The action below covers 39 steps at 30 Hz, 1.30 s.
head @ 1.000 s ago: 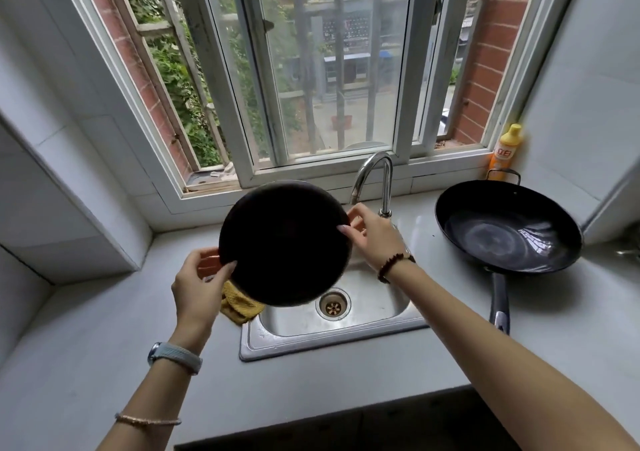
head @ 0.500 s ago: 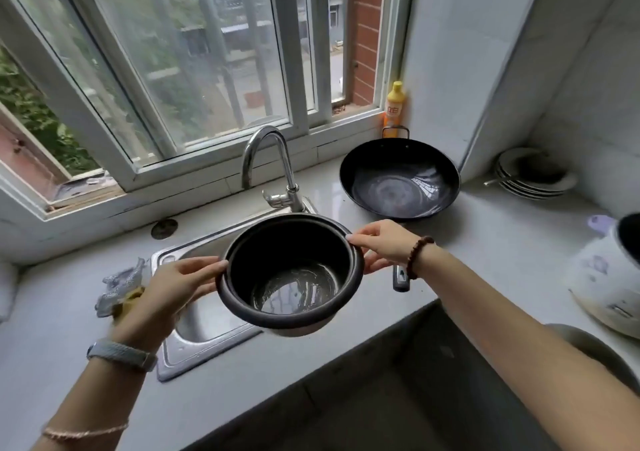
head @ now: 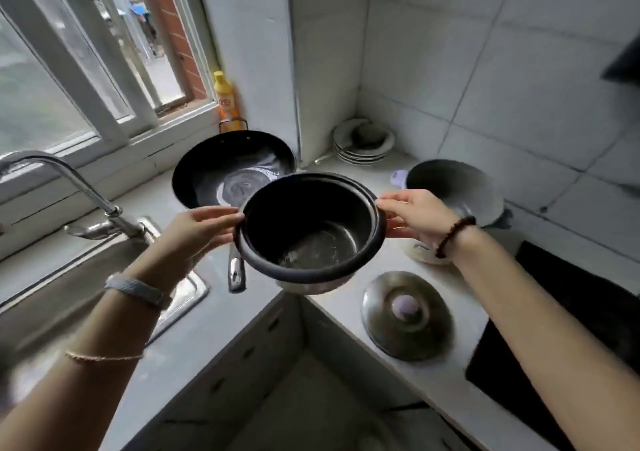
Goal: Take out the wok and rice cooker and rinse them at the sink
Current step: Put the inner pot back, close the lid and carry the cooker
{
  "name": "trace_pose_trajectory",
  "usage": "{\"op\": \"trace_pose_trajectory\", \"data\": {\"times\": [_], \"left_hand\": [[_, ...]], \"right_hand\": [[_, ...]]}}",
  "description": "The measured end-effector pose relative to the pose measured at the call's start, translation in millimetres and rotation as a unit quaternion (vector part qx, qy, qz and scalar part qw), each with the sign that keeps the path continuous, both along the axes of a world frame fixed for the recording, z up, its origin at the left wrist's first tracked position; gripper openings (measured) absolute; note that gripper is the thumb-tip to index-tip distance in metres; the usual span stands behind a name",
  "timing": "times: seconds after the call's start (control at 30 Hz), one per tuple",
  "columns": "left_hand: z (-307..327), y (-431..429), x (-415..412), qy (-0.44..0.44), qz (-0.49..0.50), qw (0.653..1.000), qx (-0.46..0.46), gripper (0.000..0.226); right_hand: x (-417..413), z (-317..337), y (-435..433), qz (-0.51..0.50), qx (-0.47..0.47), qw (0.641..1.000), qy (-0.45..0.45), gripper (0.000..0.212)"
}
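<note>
Counter point(head: 225, 329) corner: left hand point(head: 194, 232), right hand point(head: 415, 218) fingers pinch inner pot point(head: 311, 229) rim; wok point(head: 221, 170) behind.

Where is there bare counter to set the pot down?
Bare: the counter strip between sink and front edge, up to the wok handle. Crowded: right side, with lid, cooker, plates and hob close together.

The black round cooker pot point(head: 311, 222) hides the near rim of the black metal wok point(head: 221, 170), and the steel sink point(head: 194, 286) is blurred.
</note>
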<state>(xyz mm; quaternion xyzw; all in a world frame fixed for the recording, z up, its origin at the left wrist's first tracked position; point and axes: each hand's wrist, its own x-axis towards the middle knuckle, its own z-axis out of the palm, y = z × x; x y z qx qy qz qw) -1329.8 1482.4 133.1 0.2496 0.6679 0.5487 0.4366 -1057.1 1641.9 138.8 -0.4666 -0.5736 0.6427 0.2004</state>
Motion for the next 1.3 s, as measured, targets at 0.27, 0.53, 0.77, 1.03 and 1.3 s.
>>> {"op": "trace_pose_trajectory", "data": {"times": [0.27, 0.53, 0.77, 1.03, 1.3], "left_hand": [[8.1, 103.5, 98.0, 0.000, -0.079, 0.997, 0.012, 0.028], [12.7, 182.0, 150.9, 0.009, -0.122, 0.992, 0.027, 0.013], [4.2, 241.1, 172.7, 0.004, -0.119, 0.992, 0.038, 0.034], [-9.3, 289.1, 176.7, 0.021, -0.109, 0.992, 0.051, 0.036], [-30.1, 310.2, 175.0, 0.037, -0.113, 0.993, 0.027, 0.038]], "right_hand": [[119.6, 8.9, 51.1, -0.118, 0.003, 0.992, 0.035, 0.013], [178.6, -3.3, 73.1, -0.205, -0.005, 0.977, 0.060, 0.012], [200.5, -4.7, 101.0, -0.260, 0.014, 0.963, 0.068, 0.012], [199.8, -16.7, 145.8, -0.317, 0.016, 0.945, 0.077, 0.033], [195.2, -46.5, 161.8, -0.337, -0.010, 0.940, 0.053, 0.034]]}}
